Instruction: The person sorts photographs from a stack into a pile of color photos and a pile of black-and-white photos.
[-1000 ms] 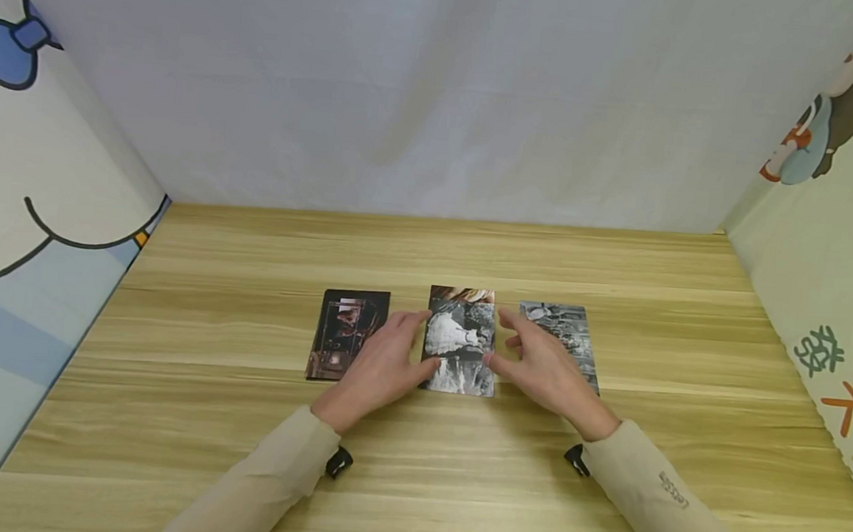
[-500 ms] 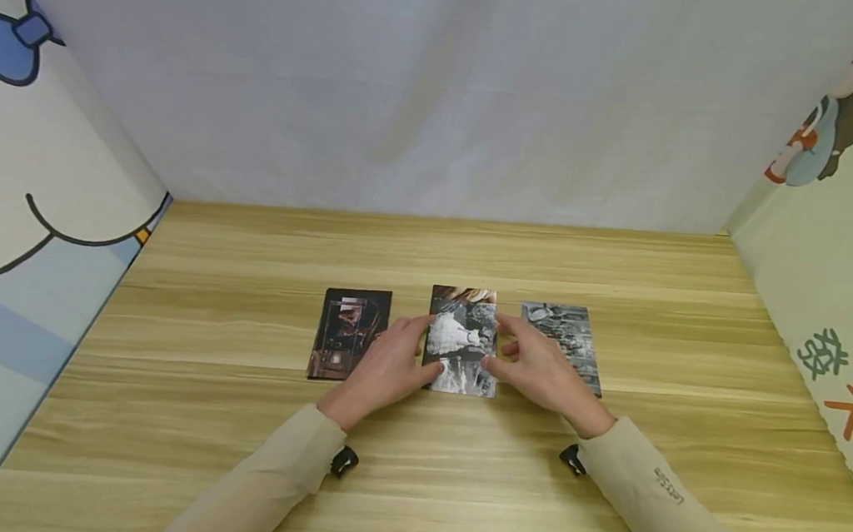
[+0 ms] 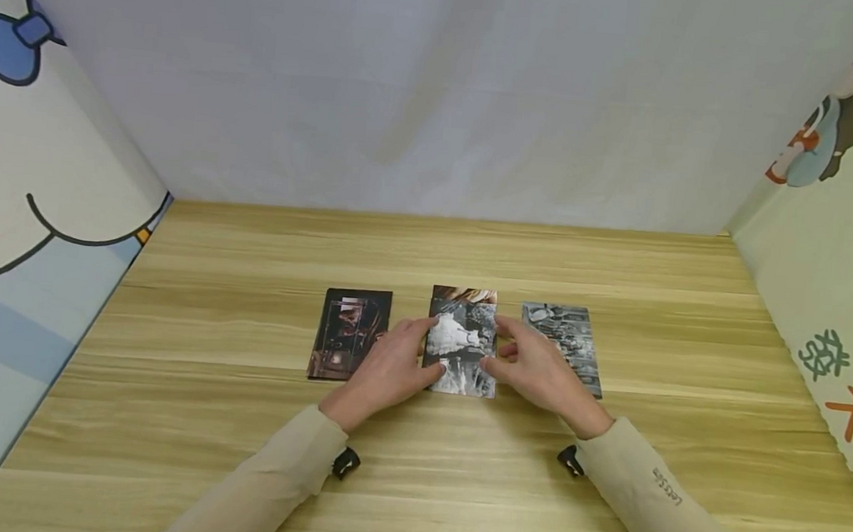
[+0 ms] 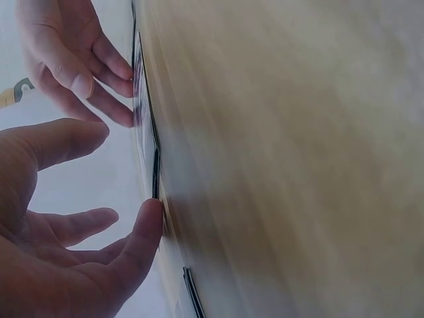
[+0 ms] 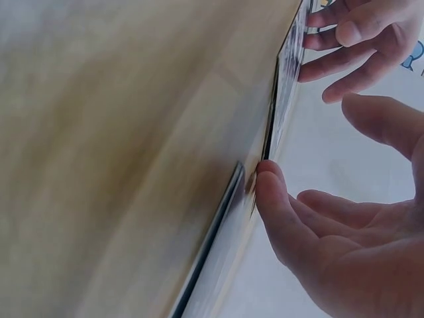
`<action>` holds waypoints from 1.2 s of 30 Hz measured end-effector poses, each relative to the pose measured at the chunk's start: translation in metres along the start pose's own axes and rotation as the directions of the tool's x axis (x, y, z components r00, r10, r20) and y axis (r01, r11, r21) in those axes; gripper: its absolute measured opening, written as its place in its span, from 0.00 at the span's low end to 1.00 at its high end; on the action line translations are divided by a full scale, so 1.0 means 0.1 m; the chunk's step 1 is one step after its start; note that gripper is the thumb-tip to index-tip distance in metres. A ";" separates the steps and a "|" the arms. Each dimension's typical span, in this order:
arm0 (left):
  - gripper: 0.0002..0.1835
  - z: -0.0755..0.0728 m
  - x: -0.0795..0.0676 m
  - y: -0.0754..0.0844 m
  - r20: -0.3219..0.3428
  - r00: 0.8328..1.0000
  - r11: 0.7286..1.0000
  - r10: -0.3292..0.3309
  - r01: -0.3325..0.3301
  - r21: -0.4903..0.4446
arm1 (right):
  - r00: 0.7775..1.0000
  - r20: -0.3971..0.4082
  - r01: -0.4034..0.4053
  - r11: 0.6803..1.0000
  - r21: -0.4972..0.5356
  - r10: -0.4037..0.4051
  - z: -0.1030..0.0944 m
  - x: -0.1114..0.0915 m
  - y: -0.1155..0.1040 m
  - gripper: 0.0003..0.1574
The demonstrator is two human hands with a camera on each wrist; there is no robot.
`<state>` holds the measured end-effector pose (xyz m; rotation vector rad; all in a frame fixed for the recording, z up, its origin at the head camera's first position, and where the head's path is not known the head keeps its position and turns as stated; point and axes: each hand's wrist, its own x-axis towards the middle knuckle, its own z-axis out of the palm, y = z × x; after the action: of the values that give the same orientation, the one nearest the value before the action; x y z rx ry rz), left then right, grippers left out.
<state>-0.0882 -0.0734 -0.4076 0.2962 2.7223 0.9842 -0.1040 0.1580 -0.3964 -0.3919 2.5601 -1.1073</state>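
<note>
A stack of photo cards (image 3: 459, 335) lies in the middle of the wooden table, a black-and-white print of a pale dress on top. A strip of a brownish card shows past its far edge. My left hand (image 3: 392, 368) is at its left side, fingers relaxed. From the right, my right hand (image 3: 538, 371) faces it with loosely bent fingers. In the left wrist view, a fingertip of the left hand (image 4: 66, 232) meets the edge of the cards (image 4: 142, 106). The right wrist view has a fingertip of the right hand (image 5: 344, 238) right at the opposite edge.
A dark stack of photos (image 3: 335, 326) lies to the left, partly behind the left hand. Right of the middle stack is a grey photo stack (image 3: 575, 332), partly covered by the right hand. Pale cloth (image 3: 440, 92) hangs behind the table (image 3: 424, 483), with printed cartoon panels at both sides.
Both hands have drawn slightly inward, closer to the sides of the middle stack. The three stacks keep their places on the table.
</note>
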 end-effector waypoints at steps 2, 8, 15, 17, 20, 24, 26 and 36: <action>0.40 0.00 0.00 0.00 0.000 1.000 1.000 0.005 -0.005 -0.002 | 1.000 -0.002 0.002 1.000 0.003 -0.002 0.00 0.00 0.00 0.49; 0.39 0.00 -0.03 0.00 -0.011 1.000 1.000 0.023 -0.023 -0.012 | 1.000 -0.002 -0.003 1.000 0.030 0.003 -0.01 -0.01 0.00 0.48; 0.37 0.00 -0.06 0.03 -0.067 0.997 0.998 0.032 -0.035 -0.047 | 1.000 -0.017 -0.001 0.997 0.082 0.003 -0.02 -0.03 0.01 0.48; 0.36 0.00 -0.07 0.03 -0.087 0.996 0.998 0.033 -0.038 -0.060 | 1.000 -0.022 0.004 0.996 0.093 -0.002 -0.02 -0.03 0.01 0.47; 0.36 0.01 -0.08 0.03 -0.113 0.993 0.996 0.035 -0.044 -0.078 | 1.000 -0.030 0.009 0.994 0.109 -0.005 -0.03 -0.03 0.00 0.47; 0.34 0.00 -0.08 0.02 -0.148 0.988 0.992 0.045 -0.062 -0.114 | 0.999 -0.043 0.023 0.993 0.113 -0.018 -0.05 -0.04 -0.01 0.45; 0.33 0.00 -0.09 0.02 -0.168 0.985 0.989 0.049 -0.071 -0.129 | 0.998 -0.049 0.034 0.993 0.116 -0.029 -0.07 -0.04 -0.02 0.44; 0.31 0.02 -0.14 -0.01 -0.274 0.959 0.964 0.065 -0.132 -0.232 | 0.992 -0.118 0.069 0.989 0.134 -0.053 -0.07 -0.10 -0.01 0.40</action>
<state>-0.0741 -0.0768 -0.4072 0.2752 2.7930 1.4756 -0.0977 0.1653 -0.3896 -0.3854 2.5639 -1.3572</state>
